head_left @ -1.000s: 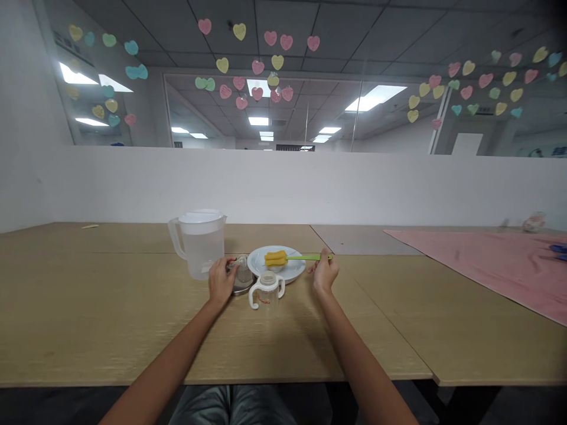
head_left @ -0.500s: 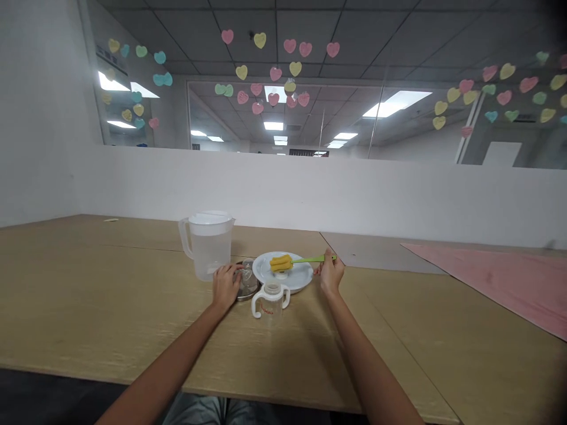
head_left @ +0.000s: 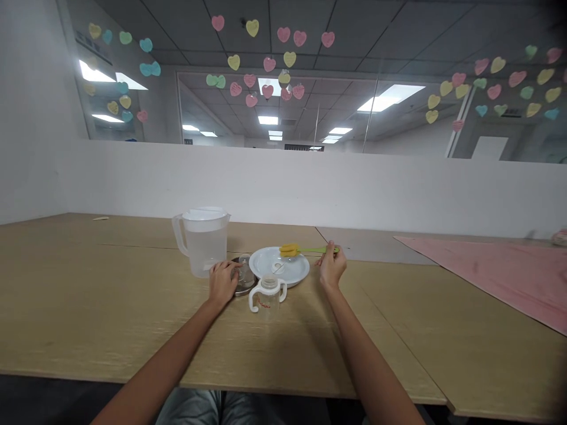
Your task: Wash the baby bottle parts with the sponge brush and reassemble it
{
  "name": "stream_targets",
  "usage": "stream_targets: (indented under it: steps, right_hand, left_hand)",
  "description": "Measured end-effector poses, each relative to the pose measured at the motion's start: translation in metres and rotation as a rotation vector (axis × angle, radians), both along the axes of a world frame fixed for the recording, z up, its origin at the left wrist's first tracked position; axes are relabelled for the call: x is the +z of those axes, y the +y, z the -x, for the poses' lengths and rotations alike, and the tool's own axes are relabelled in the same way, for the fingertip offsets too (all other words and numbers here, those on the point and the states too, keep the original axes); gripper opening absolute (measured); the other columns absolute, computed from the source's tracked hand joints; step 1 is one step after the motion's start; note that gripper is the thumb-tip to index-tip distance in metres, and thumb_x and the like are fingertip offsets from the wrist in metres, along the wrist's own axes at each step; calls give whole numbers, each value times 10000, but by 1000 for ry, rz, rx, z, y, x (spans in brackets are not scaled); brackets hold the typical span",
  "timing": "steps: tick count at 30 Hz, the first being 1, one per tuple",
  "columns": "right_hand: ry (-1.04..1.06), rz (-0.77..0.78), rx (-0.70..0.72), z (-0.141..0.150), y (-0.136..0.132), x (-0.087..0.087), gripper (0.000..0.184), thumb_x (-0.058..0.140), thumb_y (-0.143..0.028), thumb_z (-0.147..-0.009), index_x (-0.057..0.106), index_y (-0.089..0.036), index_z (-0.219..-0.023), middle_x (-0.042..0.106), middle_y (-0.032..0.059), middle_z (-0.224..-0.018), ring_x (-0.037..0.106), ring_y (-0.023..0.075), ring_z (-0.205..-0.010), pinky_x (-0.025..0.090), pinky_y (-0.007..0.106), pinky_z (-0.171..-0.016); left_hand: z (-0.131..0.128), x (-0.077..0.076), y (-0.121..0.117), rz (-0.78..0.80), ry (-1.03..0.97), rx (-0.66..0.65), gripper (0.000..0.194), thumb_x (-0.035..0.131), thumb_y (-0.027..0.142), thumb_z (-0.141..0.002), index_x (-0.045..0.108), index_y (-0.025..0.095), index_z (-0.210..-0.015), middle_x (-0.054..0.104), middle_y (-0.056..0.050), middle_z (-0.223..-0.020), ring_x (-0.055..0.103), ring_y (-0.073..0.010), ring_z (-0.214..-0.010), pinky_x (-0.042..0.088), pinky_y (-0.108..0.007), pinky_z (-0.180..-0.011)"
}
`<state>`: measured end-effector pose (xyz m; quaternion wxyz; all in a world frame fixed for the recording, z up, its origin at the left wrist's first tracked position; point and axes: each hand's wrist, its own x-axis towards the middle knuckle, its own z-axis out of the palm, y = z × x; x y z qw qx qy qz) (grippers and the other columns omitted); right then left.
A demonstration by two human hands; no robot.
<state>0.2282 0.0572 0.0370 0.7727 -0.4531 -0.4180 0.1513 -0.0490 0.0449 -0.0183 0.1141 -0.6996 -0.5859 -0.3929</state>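
My right hand (head_left: 333, 267) is closed round the green handle of a sponge brush (head_left: 290, 250). The brush lies nearly level, its yellow sponge head above the far part of a white plate (head_left: 296, 273). My left hand (head_left: 222, 282) reaches to a clear cup (head_left: 244, 273) on a round metal tray (head_left: 243, 293), its fingertips against the cup's left side and top. Between my hands, in front of the plate, a clear baby bottle (head_left: 268, 298) with two white handles stands upright and uncapped.
A lidded clear pitcher (head_left: 206, 245) with liquid stands behind my left hand. Pink cloth or sheet (head_left: 491, 271) covers the table's right side. A white wall (head_left: 283, 183) rises behind the wooden table (head_left: 133, 313), with a glass window above bearing heart-shaped notes.
The sponge brush has moved a little right and away from me over the plate. My left hand stays at the cup. The whole view has shifted slightly.
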Motion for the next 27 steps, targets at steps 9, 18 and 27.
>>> stream_targets:
  steps: [9, 18, 27]
  right_hand:
    - [-745, -68, -70, 16, -17, -3, 481, 315, -590, -845, 552, -199, -693, 559, 10, -581, 486, 129, -505, 307, 236, -532]
    - [-588, 16, -34, 17, -16, -5, 467, 320, -608, -838, 494, -205, -679, 452, -51, -420, 460, 126, -399, 312, 238, -492]
    - [-201, 72, 207, 30, -14, -10, 451, 422, -637, -778, 463, -203, -664, 414, -79, -360, 500, 137, -350, 357, 232, -405]
  left_hand:
    - [-2, 1, 0, 47, -11, -50, 259, 458, 194, -775, 642, 214, -956, 667, -48, -1016, 539, -258, -972, 350, -420, -876]
    - [-6, 6, -4, -17, -25, -72, 253, 446, 195, -795, 634, 217, -962, 654, -55, -996, 539, -237, -983, 327, -432, -913]
    - [-9, 8, -9, -95, 61, -223, 284, 399, 264, -863, 585, 217, -1073, 620, -65, -1050, 508, -214, -995, 342, -406, -903]
